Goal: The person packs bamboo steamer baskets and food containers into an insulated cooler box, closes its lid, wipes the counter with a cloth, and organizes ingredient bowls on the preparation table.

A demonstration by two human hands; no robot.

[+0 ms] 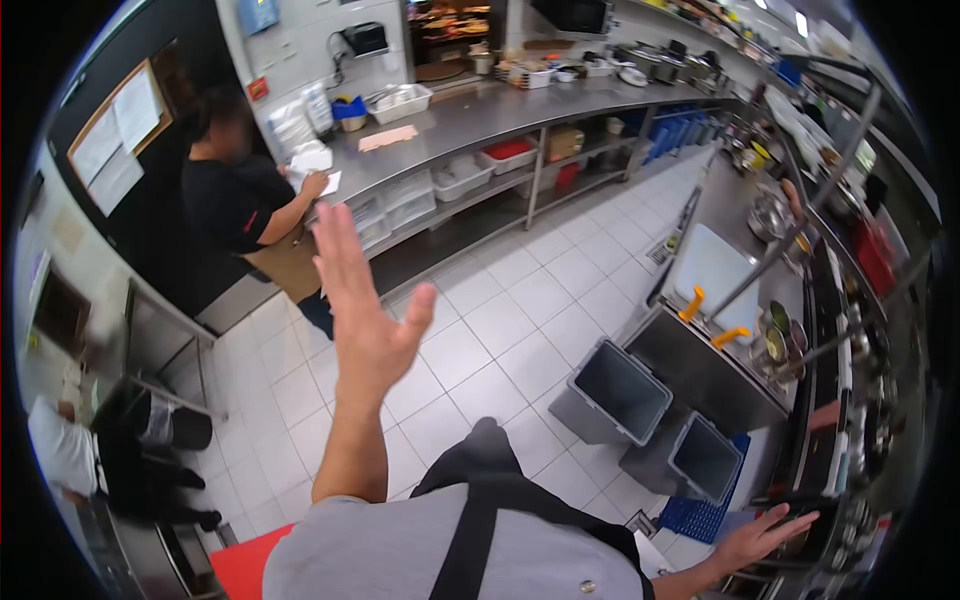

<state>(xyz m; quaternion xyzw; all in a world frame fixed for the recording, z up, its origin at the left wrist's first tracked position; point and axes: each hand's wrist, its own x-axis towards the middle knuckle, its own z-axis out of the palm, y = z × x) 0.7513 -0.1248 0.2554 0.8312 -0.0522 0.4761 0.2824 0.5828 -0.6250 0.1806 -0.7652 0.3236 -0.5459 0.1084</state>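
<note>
My left hand [365,310] is raised in front of me with its fingers stretched upward and the thumb apart. Nothing is in it, and behind it lie the tiled floor [505,345] and a person [235,185] in a dark shirt. Low on the right, my right hand [765,540] reaches out sideways, its fingers spread and holding nothing. Closest to that hand are a blue crate [692,518] and a grey bin [706,458]. Another grey bin [620,392] stands a little farther forward.
A long steel counter [470,112] with trays and containers curves along the back. On the right, a steel worktop [720,205] carries a white cutting board [712,268] and bowls. Another person [65,450] in white is at far left, near a black bin [192,430].
</note>
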